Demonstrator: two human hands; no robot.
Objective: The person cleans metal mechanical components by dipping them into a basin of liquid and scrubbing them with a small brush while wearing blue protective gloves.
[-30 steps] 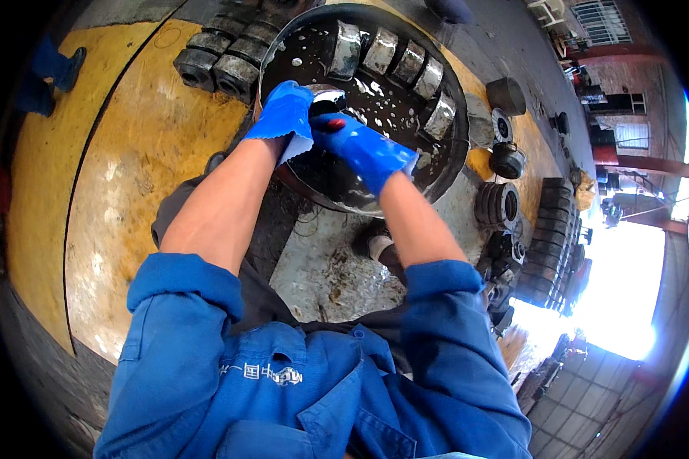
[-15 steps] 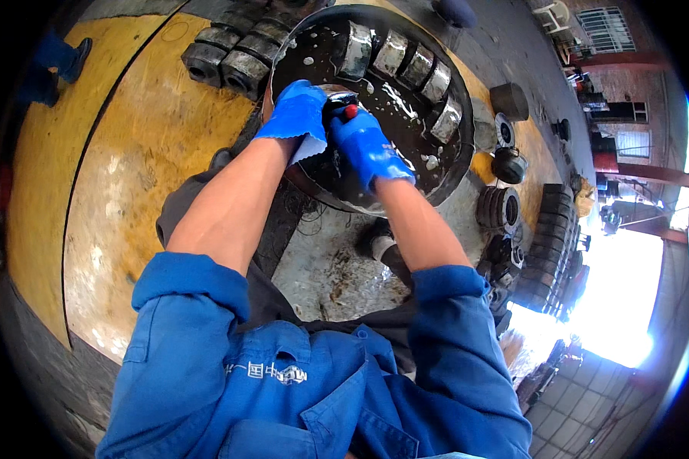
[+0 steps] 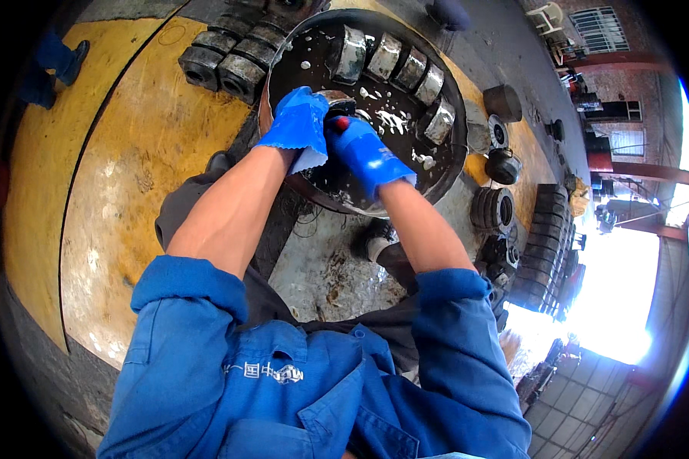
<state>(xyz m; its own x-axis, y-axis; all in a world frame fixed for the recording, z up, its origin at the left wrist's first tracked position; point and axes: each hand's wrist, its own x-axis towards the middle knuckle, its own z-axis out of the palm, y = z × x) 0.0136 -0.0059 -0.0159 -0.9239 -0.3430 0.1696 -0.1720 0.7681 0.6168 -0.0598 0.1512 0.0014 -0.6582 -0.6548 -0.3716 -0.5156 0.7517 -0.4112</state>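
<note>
Both my hands wear blue rubber gloves and are close together over a large round tub (image 3: 265, 115) of dark liquid with white foam. My left hand (image 3: 297, 122) is closed on a dark, wet, curved metal part (image 3: 337, 97) at the tub's near left side. Against that part, my right hand (image 3: 362, 151) is closed around a tool with a red end (image 3: 342, 122); the rest of the tool is hidden by the glove. Several wet metal blocks (image 3: 385, 56) stand in a curved row along the tub's far and right side.
Dark metal blocks (image 3: 241, 75) are stacked left of the tub on yellow flooring (image 3: 153, 138). To the right are a dark bucket (image 3: 502, 102), a pot (image 3: 504, 165), ring-shaped parts (image 3: 492, 211) and a long row of blocks (image 3: 542, 245). Another person's shoe (image 3: 75, 63) shows at far left.
My right hand and the red-ended tool have shifted slightly down and left against the metal part. More of the part's top shows. Foam on the liquid has changed shape.
</note>
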